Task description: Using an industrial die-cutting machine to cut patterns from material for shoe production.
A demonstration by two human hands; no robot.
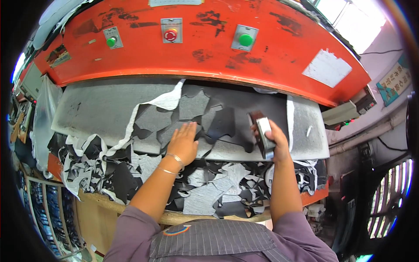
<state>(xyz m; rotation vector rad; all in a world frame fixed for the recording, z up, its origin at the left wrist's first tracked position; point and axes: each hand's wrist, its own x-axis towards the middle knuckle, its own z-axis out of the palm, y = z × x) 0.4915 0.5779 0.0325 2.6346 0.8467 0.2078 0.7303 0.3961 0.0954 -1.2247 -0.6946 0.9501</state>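
My left hand [183,142], with bracelets at the wrist, lies palm down with its fingers stretched out. It touches the cut grey and black sheet pieces [194,105] on the pale grey press board [100,105]. In my right hand [278,139] is a metal cutting die [263,133], a deep-walled shape with a brownish far end. It is tilted over the right part of a dark sheet [270,105], slightly blurred, and my palm side hides part of it. White-backed strips of offcut [135,117] curl across the board left of the pieces.
A heap of black and grey scraps [209,192] fills the ledge between me and the board. Behind the board rises the orange press front [200,56], with a red button [170,35] and two green ones [245,40]. A clear plastic bag [45,118] hangs at the left.
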